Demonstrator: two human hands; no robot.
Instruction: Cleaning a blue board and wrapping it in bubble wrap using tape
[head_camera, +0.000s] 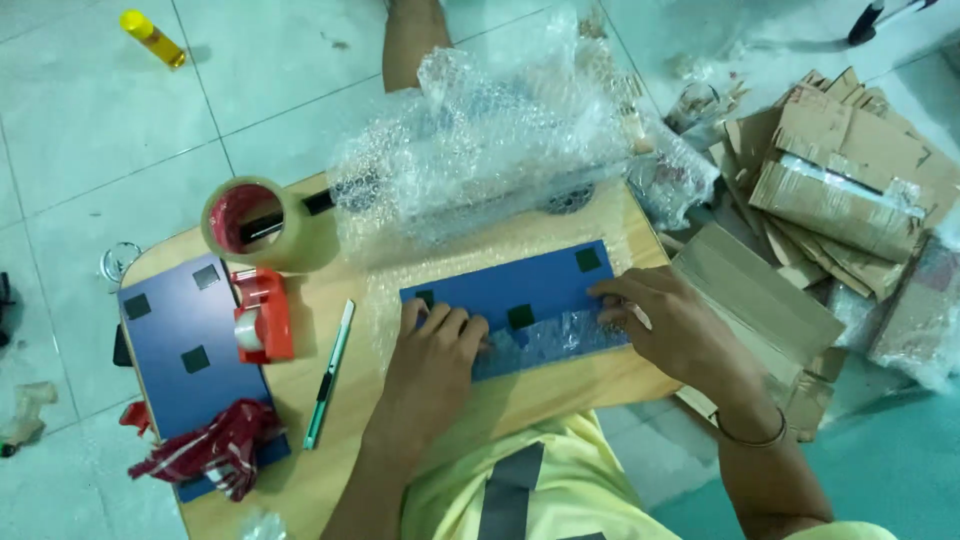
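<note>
Both hands, left hand and right hand, press flat and open on the blue panel; loose bubble wrap could slip off the counter's far edge.

Left hand palm down, fingers curled forward, right hand flat, fingers spread leftward

Blue panel with black squares (four show), red tape dispenser, yellow bottle.
</note>
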